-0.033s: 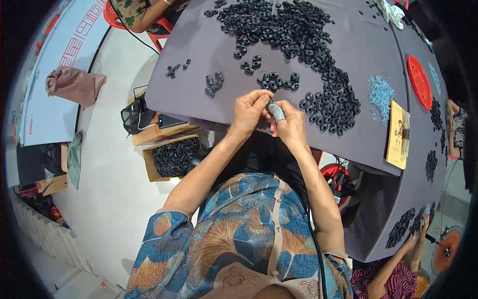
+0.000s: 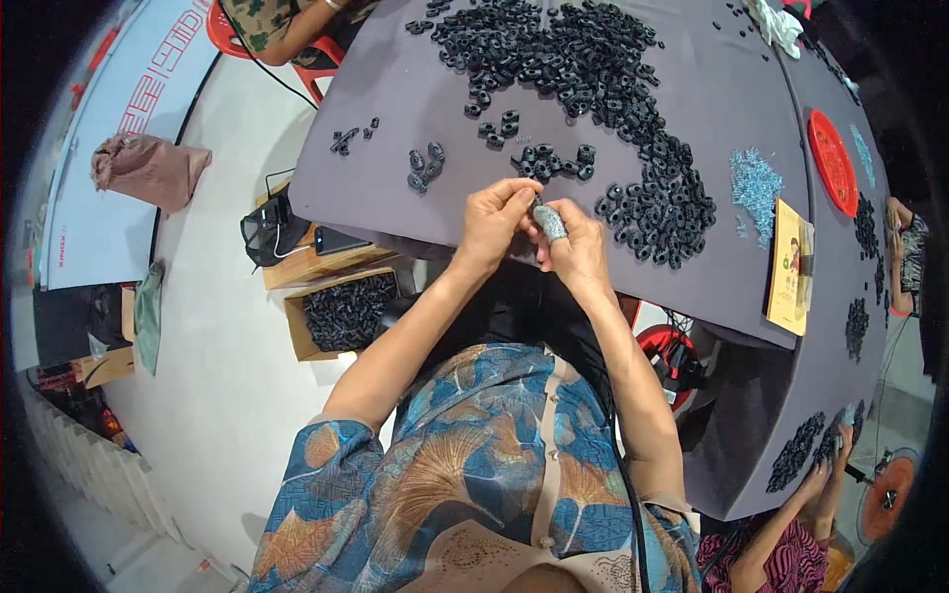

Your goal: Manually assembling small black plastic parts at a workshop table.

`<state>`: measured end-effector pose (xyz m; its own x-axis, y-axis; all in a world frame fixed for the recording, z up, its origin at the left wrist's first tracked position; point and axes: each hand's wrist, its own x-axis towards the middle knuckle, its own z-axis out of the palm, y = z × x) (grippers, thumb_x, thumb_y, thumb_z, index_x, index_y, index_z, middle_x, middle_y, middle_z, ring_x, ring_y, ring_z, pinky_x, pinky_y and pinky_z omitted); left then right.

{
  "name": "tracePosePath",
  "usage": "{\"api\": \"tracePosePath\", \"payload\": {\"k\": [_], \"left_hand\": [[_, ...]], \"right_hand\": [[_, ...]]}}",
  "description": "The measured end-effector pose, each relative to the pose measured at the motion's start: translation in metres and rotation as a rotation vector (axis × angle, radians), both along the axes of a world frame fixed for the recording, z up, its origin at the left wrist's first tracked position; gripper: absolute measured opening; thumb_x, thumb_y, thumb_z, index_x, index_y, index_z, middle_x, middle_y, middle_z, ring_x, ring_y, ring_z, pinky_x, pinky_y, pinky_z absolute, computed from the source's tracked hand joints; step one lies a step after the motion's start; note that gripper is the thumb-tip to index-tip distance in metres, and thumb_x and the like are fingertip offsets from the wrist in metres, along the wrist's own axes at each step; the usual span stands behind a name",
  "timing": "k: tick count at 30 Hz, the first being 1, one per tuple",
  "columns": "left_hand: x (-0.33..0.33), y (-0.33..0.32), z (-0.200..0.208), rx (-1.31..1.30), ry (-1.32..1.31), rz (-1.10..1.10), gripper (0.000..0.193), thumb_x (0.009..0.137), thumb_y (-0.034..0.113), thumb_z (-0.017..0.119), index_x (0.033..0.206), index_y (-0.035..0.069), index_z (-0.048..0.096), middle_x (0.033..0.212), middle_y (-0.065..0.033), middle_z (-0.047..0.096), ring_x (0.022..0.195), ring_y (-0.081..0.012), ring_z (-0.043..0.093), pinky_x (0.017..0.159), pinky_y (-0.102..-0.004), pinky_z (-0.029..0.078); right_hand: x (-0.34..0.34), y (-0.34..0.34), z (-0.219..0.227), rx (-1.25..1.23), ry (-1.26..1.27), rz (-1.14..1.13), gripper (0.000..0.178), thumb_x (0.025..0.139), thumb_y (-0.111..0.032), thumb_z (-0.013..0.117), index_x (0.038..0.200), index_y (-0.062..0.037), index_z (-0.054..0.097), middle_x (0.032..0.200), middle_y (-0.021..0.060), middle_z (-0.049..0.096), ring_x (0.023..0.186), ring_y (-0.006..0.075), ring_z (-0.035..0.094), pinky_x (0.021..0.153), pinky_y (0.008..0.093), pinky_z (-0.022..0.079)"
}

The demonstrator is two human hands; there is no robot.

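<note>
At the near table edge my left hand (image 2: 486, 229) and my right hand (image 2: 578, 255) meet, both with closed fingers. They pinch a small black plastic part (image 2: 537, 199) between the fingertips; most of it is hidden. A grey covering (image 2: 550, 223) wraps my right thumb. Just beyond my fingers lies a small cluster of black plastic parts (image 2: 552, 162). A large heap of similar parts (image 2: 544, 49) spreads at the far side and runs down to a dense group (image 2: 657, 217) right of my hands. Several more parts (image 2: 425, 168) sit to the left.
Tiny light-blue pieces (image 2: 755, 188), a yellow booklet (image 2: 787, 272) and a red tray (image 2: 832, 163) are on the right. Beside the table at lower left stands a cardboard box (image 2: 297, 326) of black parts. Other people's hands (image 2: 825, 469) work at the lower right among black parts.
</note>
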<state>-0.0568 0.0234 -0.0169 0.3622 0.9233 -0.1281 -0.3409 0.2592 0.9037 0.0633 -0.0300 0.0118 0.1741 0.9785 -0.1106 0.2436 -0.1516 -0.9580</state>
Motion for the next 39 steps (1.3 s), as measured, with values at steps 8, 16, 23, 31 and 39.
{"api": "tracePosePath", "payload": {"k": [8,16,23,31,39], "left_hand": [[-0.008,0.006,0.007,-0.019,-0.100,-0.057,0.029,0.088,0.010,0.061,0.113,-0.002,0.052,0.069,0.0004,0.055,0.053,-0.0053,0.050,0.049,-0.0184,0.042],[-0.014,0.009,0.014,-0.060,-0.034,-0.273,0.034,0.088,0.014,0.062,0.116,-0.002,0.050,0.074,0.0002,0.055,0.054,-0.0043,0.048,0.046,-0.0182,0.040],[-0.015,0.009,0.013,-0.378,-0.299,-0.416,0.037,0.089,0.019,0.060,0.120,0.001,0.052,0.093,-0.0045,0.062,0.068,-0.0066,0.058,0.052,-0.0197,0.048],[-0.013,0.008,0.016,-0.424,-0.311,-0.427,0.040,0.086,0.017,0.064,0.120,0.002,0.051,0.094,-0.0062,0.062,0.077,-0.0105,0.062,0.059,-0.0208,0.053],[-0.012,0.010,0.011,-0.415,-0.352,-0.485,0.034,0.087,0.017,0.063,0.116,0.003,0.053,0.091,-0.0049,0.061,0.061,-0.0051,0.055,0.051,-0.0162,0.045]], "right_hand": [[0.000,-0.007,-0.001,0.221,-0.077,-0.011,0.021,0.082,-0.002,0.057,0.102,0.0010,0.055,0.093,0.0096,0.059,0.062,0.0115,0.059,0.042,0.0244,0.045],[0.006,-0.003,0.000,0.152,0.072,0.089,0.036,0.074,-0.008,0.071,0.107,-0.0016,0.059,0.106,0.0059,0.055,0.068,0.0135,0.060,0.051,0.0250,0.049],[0.005,-0.004,-0.007,0.309,0.007,0.035,0.042,0.065,-0.016,0.082,0.099,-0.0057,0.060,0.090,0.0013,0.058,0.067,0.0102,0.055,0.058,0.0249,0.047],[0.006,-0.005,-0.011,0.141,0.155,0.008,0.042,0.064,-0.018,0.083,0.097,-0.0088,0.059,0.076,-0.0007,0.054,0.065,0.0093,0.050,0.059,0.0250,0.046],[0.008,-0.004,-0.008,0.179,0.144,0.025,0.035,0.069,-0.010,0.079,0.096,-0.0079,0.057,0.081,-0.0007,0.059,0.065,0.0074,0.052,0.056,0.0232,0.046]]}}
